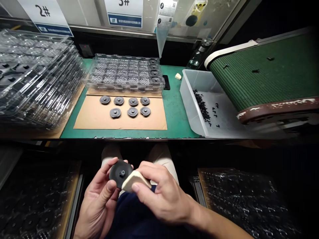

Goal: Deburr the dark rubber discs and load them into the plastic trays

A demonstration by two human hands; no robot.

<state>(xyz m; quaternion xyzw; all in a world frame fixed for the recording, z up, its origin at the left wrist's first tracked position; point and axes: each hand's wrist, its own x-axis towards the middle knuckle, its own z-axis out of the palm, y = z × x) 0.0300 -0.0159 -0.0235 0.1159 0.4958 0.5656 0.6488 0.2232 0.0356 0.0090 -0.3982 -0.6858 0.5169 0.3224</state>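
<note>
My left hand [99,199] holds a round black disc [119,172] with a small hub in its middle, fingers curled round its rim, low over my lap. My right hand [159,192] pinches a cream-coloured block [133,181] and presses its edge against the disc's face. On the bench above, several more black discs [132,112] lie in two rows on a brown cardboard sheet [94,119]. Behind them stands a clear plastic tray [122,73] with a column of discs in its right-hand pockets.
Stacked clear trays [35,79] fill the left of the green bench. A white bin [199,99] with small black parts sits right, under a green conveyor belt [264,69]. Another cream block [177,76] lies near the bin. Dark trays of parts [30,205] flank my legs.
</note>
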